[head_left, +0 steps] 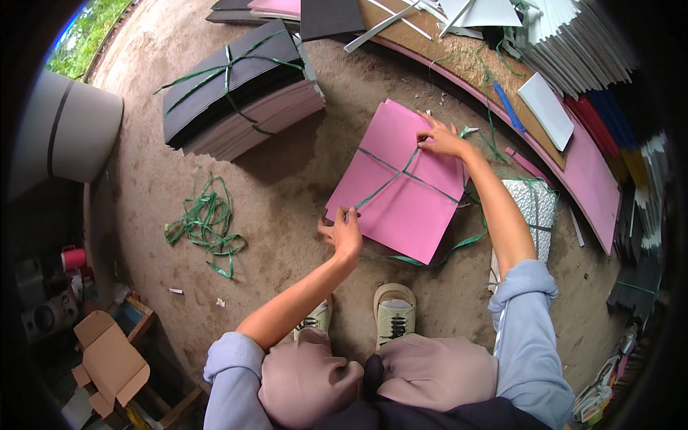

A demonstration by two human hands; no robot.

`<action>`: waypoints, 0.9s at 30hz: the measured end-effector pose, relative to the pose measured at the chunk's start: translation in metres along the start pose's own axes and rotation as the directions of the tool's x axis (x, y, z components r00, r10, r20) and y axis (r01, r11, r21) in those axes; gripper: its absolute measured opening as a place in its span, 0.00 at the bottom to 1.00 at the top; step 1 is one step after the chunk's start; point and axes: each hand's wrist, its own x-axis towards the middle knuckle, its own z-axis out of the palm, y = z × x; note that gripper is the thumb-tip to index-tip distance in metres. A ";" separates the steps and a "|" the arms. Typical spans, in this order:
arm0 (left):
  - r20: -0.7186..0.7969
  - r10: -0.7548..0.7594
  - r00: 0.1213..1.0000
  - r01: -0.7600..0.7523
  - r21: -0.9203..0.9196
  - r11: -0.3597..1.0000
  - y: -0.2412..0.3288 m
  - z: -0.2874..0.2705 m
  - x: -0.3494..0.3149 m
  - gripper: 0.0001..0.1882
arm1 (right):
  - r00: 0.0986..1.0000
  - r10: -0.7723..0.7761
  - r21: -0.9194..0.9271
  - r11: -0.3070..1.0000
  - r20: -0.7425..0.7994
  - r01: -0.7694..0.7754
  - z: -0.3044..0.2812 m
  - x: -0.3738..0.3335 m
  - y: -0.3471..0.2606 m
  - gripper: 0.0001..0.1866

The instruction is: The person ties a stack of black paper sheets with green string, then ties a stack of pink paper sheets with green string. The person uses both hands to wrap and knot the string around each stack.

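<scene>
A stack of pink sheets (423,226) lies on the floor before me, with a green plastic strap (387,183) crossing over its top. At the near left edge of the stack, my left hand (342,233) is closed with its fingertips on the strap. Toward the far right side, my right hand (443,139) pinches the strap over the pink top sheet. A loose end of strap trails on the floor at the stack's near side. How the strap runs beneath the sheets is hidden.
A tied bundle with a black top (233,75) stands at the far left. Tangled green strap (204,223) lies on the floor at left. At right are a silvery wrapped block (534,204), a curved pink-edged board (598,208) and a blue cutter (507,106). My shoes (394,315) are close by.
</scene>
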 end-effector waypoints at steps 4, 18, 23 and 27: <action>0.050 0.033 0.998 -0.022 -0.222 0.975 -0.003 0.013 0.023 0.17 | 0.993 -0.043 0.160 0.985 -0.106 0.059 0.008 0.006 0.012 0.16; 0.163 0.498 0.851 -0.421 -0.355 0.835 0.051 -0.027 0.136 0.16 | 0.797 0.530 0.647 0.722 -0.289 -0.246 0.093 -0.054 -0.040 0.12; -0.099 0.721 0.686 -0.709 0.128 0.693 0.038 -0.048 0.127 0.15 | 0.812 0.385 0.339 0.908 -0.440 -0.247 0.070 -0.069 -0.078 0.10; 0.010 0.667 0.745 -0.664 0.106 0.740 0.016 -0.058 0.105 0.14 | 0.831 0.296 0.301 0.940 -0.471 -0.164 0.075 -0.078 -0.081 0.09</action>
